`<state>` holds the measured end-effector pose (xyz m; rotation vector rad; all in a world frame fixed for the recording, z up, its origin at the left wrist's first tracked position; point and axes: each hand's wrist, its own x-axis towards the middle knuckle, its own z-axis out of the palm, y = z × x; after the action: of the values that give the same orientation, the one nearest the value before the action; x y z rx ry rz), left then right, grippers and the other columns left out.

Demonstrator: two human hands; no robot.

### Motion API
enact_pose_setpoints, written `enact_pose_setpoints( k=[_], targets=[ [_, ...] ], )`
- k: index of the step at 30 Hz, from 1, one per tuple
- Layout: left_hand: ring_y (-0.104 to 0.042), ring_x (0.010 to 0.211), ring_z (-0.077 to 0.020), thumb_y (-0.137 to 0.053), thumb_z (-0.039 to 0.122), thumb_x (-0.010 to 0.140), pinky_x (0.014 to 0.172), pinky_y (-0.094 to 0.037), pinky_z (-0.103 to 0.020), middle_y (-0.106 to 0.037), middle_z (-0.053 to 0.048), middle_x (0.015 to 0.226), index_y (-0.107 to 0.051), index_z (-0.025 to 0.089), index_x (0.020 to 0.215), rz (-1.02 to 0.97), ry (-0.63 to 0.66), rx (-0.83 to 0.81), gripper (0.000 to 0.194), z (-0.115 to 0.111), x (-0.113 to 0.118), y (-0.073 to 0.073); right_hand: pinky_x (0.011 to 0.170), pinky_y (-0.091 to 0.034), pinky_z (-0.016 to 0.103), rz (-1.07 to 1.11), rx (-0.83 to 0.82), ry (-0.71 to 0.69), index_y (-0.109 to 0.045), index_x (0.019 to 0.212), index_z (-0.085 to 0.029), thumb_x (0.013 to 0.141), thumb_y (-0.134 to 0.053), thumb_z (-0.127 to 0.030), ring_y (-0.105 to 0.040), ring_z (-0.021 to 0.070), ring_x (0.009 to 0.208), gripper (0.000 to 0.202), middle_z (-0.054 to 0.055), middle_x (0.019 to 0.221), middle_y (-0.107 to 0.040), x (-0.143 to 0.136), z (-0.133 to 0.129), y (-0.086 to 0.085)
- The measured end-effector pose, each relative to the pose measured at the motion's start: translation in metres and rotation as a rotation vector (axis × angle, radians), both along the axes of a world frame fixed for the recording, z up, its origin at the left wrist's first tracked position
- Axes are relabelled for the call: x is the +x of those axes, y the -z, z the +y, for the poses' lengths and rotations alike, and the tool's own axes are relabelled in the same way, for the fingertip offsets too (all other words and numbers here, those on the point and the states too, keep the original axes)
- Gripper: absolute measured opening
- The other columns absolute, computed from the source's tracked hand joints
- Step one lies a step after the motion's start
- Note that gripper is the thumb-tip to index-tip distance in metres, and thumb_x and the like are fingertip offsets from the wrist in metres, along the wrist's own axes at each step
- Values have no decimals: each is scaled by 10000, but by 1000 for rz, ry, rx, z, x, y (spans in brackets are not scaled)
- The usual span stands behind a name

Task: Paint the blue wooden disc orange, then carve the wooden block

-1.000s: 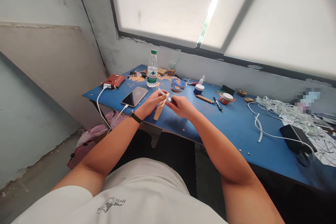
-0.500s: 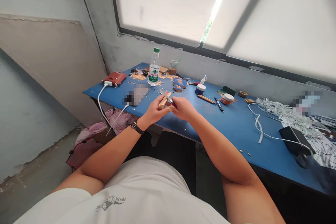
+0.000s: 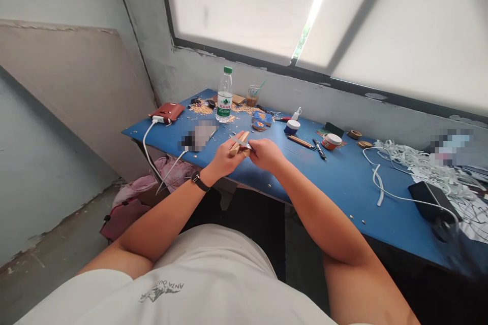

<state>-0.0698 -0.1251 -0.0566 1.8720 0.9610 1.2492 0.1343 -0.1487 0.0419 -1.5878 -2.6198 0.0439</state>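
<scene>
Above the front edge of the blue table [image 3: 328,183], my left hand [image 3: 225,158] is closed around a small pale piece of wood [image 3: 237,147]. My right hand [image 3: 267,154] is closed on a knife, its handle hidden in the fingers. The knife's metal blade [image 3: 242,143] lies across the wood and points to the left. Both hands are close together, thumbs near the wood. A black-strapped watch [image 3: 200,181] is on my left wrist.
Behind the hands stand a water bottle [image 3: 225,96], wood shavings [image 3: 202,106] and a cup [image 3: 253,95]. To the right are a blue jar [image 3: 292,127], a white-lidded jar [image 3: 331,141], pens and a black box [image 3: 430,203]. A brown case [image 3: 166,112] lies left.
The blade has shifted slightly on the wood and now lies flatter across it. Both hands stay nearly in place, and the view has moved a little.
</scene>
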Motion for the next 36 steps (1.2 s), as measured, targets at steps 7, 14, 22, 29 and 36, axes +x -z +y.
enact_pose_setpoints(
  k=[7, 14, 22, 29, 36],
  targets=[
    [-929, 1174, -399, -838, 536, 1093, 1242, -745, -567, -993, -202, 1201, -785, 42, 1784, -9, -18, 0, 851, -2, 0, -4, 797, -308, 374, -74, -28, 111, -893, 1376, -108, 1200, -530, -199, -712, 280, 1006, 414, 205, 1237, -900, -11, -10, -8],
    [-910, 1177, -377, -817, 508, 1110, 1215, -745, -526, -992, -209, 1289, -780, 53, 1793, -20, -38, -27, 822, -6, 0, -7, 764, -323, 370, -58, -22, 187, -928, 1383, -146, 1221, -535, -279, -750, 285, 999, 445, 177, 1198, -907, -15, -12, -10],
    [-889, 1303, -410, -827, 514, 1109, 1277, -720, -541, -978, -208, 1264, -833, 38, 1692, -34, -109, -37, 753, -4, 0, -2, 754, -316, 366, -81, -25, 240, -925, 1508, -138, 1294, -527, -339, -834, 321, 1140, 494, 224, 1352, -940, -20, -15, -11],
    [-890, 1396, -412, -818, 482, 1124, 1297, -730, -544, -976, -206, 1402, -775, 73, 1800, -50, -149, -57, 791, -3, 1, 1, 776, -385, 371, -53, -38, 292, -945, 1492, -171, 1337, -519, -436, -878, 355, 1206, 526, 232, 1369, -945, -24, -14, -8],
    [-773, 1713, -493, -838, 498, 1083, 1480, -627, -616, -778, -301, 1851, -751, 61, 1807, -21, -218, -19, 850, -9, 8, 0, 779, -391, 369, 27, -53, 324, -909, 1360, -114, 1362, -519, -629, -826, 338, 1123, 646, 263, 1286, -923, -9, -5, -7]
  ],
)
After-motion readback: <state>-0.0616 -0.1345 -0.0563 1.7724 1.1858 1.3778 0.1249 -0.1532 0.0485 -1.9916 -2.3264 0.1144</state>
